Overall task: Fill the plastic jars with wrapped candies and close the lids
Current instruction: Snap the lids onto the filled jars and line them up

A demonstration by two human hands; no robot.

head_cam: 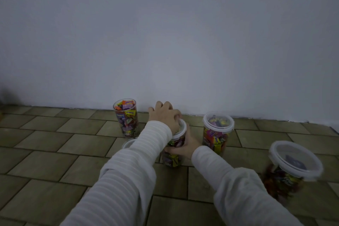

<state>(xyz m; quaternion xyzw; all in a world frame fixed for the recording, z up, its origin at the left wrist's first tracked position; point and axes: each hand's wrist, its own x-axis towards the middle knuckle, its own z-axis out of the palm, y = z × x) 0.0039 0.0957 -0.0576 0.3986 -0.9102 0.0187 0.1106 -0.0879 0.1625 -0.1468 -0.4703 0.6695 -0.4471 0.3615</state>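
Candies (126,115) in apparently four jars (217,132)

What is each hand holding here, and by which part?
The right hand grips the clear plastic candy-filled jar round its side wall. The left hand presses on that jar's white-rimmed lid from above.

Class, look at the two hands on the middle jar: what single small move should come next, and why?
Probably press the lid down until it seats. The left hand lies on top of it while the right hand grips the middle jar. The jar by the wall has no lid on, so it likely comes afterwards.
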